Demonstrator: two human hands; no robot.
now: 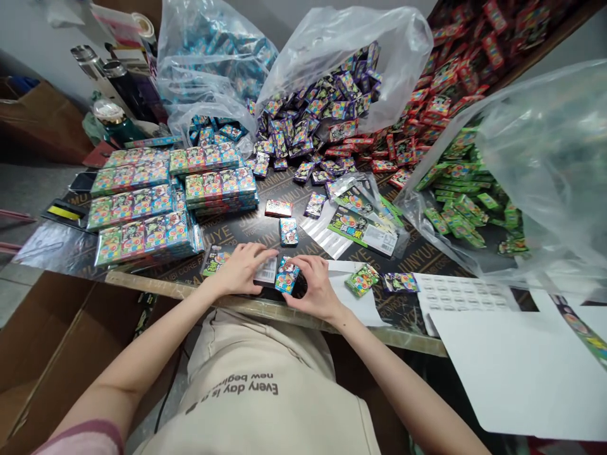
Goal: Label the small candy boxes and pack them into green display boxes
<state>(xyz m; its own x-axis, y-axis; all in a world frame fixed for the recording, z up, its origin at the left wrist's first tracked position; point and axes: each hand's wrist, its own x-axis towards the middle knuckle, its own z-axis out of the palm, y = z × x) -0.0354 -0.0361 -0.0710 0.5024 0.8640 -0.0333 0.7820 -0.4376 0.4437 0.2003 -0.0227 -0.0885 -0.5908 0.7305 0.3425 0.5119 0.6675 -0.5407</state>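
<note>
Your right hand (317, 289) has its fingers curled round a small blue box (287, 276), gripping it from the right side at the table's near edge. Your left hand (241, 267) lies flat with the fingers stretched out, pressing down a clear sleeve (266, 270) with a white barcode patch on it; its fingertips reach the box's left side, so the box sits between your two hands. Whether the box is partly inside the sleeve, I cannot tell.

Just beside your right wrist lies a green box (361, 280) on white paper, and right of that a purple box (401, 282) by a label sheet (462, 294). Beyond your hands lie three loose boxes on the dark table (251, 230): another blue one (288, 231), a red one (278, 208) and a purple one (315, 205). To their right is a heap of empty printed sleeves (363, 215).

To your left stand stacks of filled packs (142, 218), each showing a row of four boxes. At the back, open plastic bags spill boxes sorted by colour: blue pile (213, 129), purple pile (313, 120), red pile (427, 107), and a green pile (467, 189) on your right. Flasks (111, 95) stand at the far left corner, and a cardboard carton (52, 354) sits below the table edge by your left arm.
</note>
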